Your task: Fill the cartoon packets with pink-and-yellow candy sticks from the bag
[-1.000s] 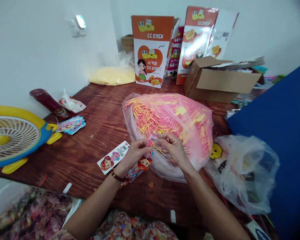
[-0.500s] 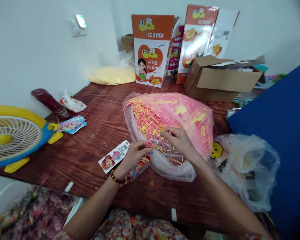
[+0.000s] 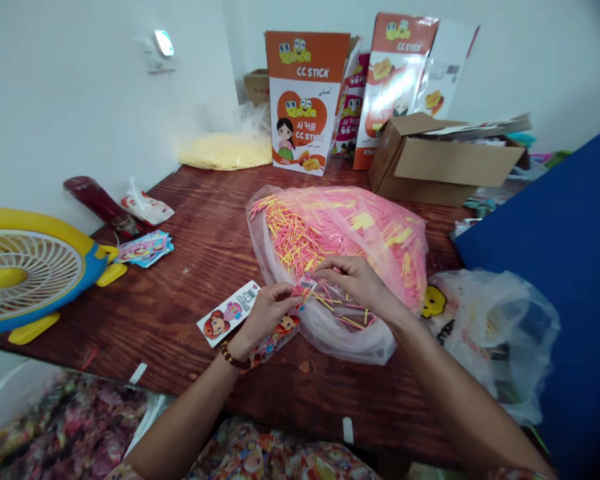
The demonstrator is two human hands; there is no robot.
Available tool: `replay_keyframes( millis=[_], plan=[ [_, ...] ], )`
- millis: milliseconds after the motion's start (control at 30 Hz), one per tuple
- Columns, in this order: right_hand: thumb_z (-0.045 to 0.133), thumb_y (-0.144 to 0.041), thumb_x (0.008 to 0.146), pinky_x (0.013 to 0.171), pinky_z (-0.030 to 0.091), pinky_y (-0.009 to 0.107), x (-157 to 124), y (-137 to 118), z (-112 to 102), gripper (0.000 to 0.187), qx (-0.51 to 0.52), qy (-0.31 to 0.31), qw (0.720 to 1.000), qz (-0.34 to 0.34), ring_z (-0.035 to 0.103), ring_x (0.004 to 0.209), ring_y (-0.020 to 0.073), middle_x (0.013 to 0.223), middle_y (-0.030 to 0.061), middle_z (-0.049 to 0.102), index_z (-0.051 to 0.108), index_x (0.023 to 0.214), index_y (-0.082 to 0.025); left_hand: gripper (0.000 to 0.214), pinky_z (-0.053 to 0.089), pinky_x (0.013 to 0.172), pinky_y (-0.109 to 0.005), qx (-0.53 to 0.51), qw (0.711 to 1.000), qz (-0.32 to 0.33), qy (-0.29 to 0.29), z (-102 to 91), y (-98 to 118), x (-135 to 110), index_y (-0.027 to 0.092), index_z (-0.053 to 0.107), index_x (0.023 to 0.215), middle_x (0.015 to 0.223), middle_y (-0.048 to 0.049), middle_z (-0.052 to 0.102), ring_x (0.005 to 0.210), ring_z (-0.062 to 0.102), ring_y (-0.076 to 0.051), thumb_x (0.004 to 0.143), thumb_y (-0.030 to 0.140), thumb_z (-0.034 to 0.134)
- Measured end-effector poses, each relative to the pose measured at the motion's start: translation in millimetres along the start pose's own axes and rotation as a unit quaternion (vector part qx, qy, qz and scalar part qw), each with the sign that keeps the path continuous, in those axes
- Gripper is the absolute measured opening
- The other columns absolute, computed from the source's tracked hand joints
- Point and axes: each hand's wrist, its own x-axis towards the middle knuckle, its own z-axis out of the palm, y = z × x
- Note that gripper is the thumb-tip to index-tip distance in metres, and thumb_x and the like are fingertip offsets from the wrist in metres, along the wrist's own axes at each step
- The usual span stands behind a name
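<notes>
My left hand (image 3: 265, 310) pinches a small printed packet (image 3: 285, 327) with a cartoon figure and a barcode at its top edge, held just over the wooden table (image 3: 205, 233). My right hand (image 3: 360, 280) lies on the mouth of a big clear plastic bag (image 3: 340, 233) full of pink and yellow sticks, its fingers curled among loose sticks right beside the packet's top. Whether the right fingers grip sticks is hard to tell. A second flat packet (image 3: 227, 313) lies on the table left of my left hand.
A yellow and blue fan (image 3: 25, 273) stands at the left edge. A few packets (image 3: 145, 248) and a dark red bottle (image 3: 97, 203) lie behind it. CC Stick boxes (image 3: 305, 100), a brown carton (image 3: 440, 160), a crumpled clear bag (image 3: 490, 333) and a blue board (image 3: 555, 253) surround the bag.
My right hand left the packet's top and moved right and farther into the bag's mouth among the sticks. My left hand kept the packet almost in place.
</notes>
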Motion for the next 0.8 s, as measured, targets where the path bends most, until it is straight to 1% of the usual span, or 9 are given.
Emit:
replay_keyframes(
  millis=[33, 100, 267, 367, 433, 500, 600, 700, 800],
  plan=[
    [0.06, -0.037, 0.085, 0.06, 0.038, 0.024, -0.6, 0.2, -0.3, 0.023, 0.0, 0.001, 1.0, -0.007, 0.055, 0.064, 0.0126, 0.069, -0.0004, 0.065, 0.07, 0.077, -0.017, 0.018, 0.043, 0.066, -0.023, -0.003, 1.0, -0.001, -0.001, -0.3, -0.5, 0.6, 0.013, 0.074, 0.079, 0.073, -0.001, 0.069, 0.068, 0.056, -0.014, 0.078, 0.031, 0.071],
    [0.06, -0.035, 0.086, 0.062, 0.039, 0.024, -2.8, 1.6, 0.5, 0.022, -0.017, 0.006, 1.0, -0.017, 0.058, 0.066, 0.0133, 0.073, 0.0005, 0.068, 0.072, 0.082, -0.018, 0.019, 0.044, 0.065, -0.023, -0.005, 1.0, -0.001, -0.005, -0.7, -1.0, 1.6, 0.013, 0.074, 0.078, 0.072, -0.0009, 0.068, 0.067, 0.056, -0.014, 0.077, 0.032, 0.072],
    [0.059, -0.034, 0.089, 0.062, 0.038, 0.024, -6.8, 6.4, 5.4, 0.022, -0.051, -0.01, 0.998, -0.036, 0.057, 0.066, 0.0123, 0.073, -0.0004, 0.068, 0.073, 0.087, -0.018, 0.019, 0.044, 0.065, -0.024, -0.01, 1.0, -0.01, 0.005, -0.3, 0.6, 1.5, 0.014, 0.074, 0.075, 0.07, -0.0005, 0.069, 0.066, 0.056, -0.014, 0.074, 0.033, 0.074],
    [0.057, -0.037, 0.09, 0.057, 0.034, 0.023, -5.5, 6.6, 6.5, 0.027, -0.051, -0.024, 0.998, -0.029, 0.051, 0.06, 0.0108, 0.065, -0.0024, 0.061, 0.07, 0.079, -0.017, 0.019, 0.043, 0.064, -0.024, -0.013, 1.0, -0.018, 0.019, 0.3, 0.6, 1.0, 0.014, 0.074, 0.073, 0.069, -0.0001, 0.068, 0.065, 0.056, -0.014, 0.073, 0.034, 0.075],
    [0.056, -0.039, 0.09, 0.054, 0.031, 0.023, -3.3, 6.7, 5.9, 0.031, -0.057, -0.019, 0.998, -0.005, 0.047, 0.055, 0.0101, 0.059, -0.0033, 0.056, 0.068, 0.072, -0.016, 0.019, 0.043, 0.064, -0.023, -0.011, 1.0, -0.023, 0.017, 0.6, -0.5, 0.9, 0.015, 0.074, 0.073, 0.069, 0.0001, 0.068, 0.065, 0.056, -0.014, 0.073, 0.034, 0.075],
    [0.056, -0.038, 0.089, 0.053, 0.029, 0.024, -1.0, 7.6, 4.8, 0.032, -0.072, -0.014, 0.997, 0.013, 0.045, 0.054, 0.0101, 0.057, -0.0031, 0.055, 0.068, 0.068, -0.016, 0.019, 0.043, 0.064, -0.023, -0.005, 1.0, -0.023, 0.01, 0.6, -1.6, 1.0, 0.015, 0.074, 0.073, 0.069, 0.0003, 0.067, 0.065, 0.055, -0.014, 0.074, 0.033, 0.074],
    [0.058, -0.033, 0.085, 0.056, 0.032, 0.024, 2.1, 11.2, 3.4, 0.024, -0.085, -0.031, 0.996, 0.005, 0.051, 0.058, 0.0116, 0.063, -0.0016, 0.063, 0.074, 0.079, -0.017, 0.018, 0.042, 0.065, -0.023, 0.006, 1.0, -0.019, 0.004, 0.3, -2.8, 2.2, 0.015, 0.074, 0.073, 0.069, 0.0005, 0.067, 0.066, 0.055, -0.013, 0.074, 0.033, 0.074],
    [0.059, -0.031, 0.084, 0.059, 0.034, 0.024, 5.0, 16.4, 4.4, 0.022, -0.084, -0.053, 0.995, -0.004, 0.057, 0.064, 0.0131, 0.072, -0.0002, 0.069, 0.077, 0.092, -0.02, 0.019, 0.042, 0.064, -0.023, 0.012, 1.0, -0.024, 0.006, 0.1, -4.1, 4.0, 0.015, 0.074, 0.074, 0.068, 0.0008, 0.067, 0.065, 0.055, -0.013, 0.074, 0.034, 0.073],
    [0.059, -0.03, 0.084, 0.06, 0.033, 0.023, 7.8, 20.0, 8.1, 0.022, -0.089, -0.059, 0.994, -0.013, 0.057, 0.065, 0.0133, 0.073, 0.0005, 0.07, 0.077, 0.089, -0.019, 0.02, 0.039, 0.061, -0.023, 0.019, 0.999, -0.036, 0.003, 0.2, -5.1, 4.4, 0.014, 0.075, 0.075, 0.066, 0.0013, 0.065, 0.062, 0.052, -0.012, 0.073, 0.034, 0.074]
  ],
)
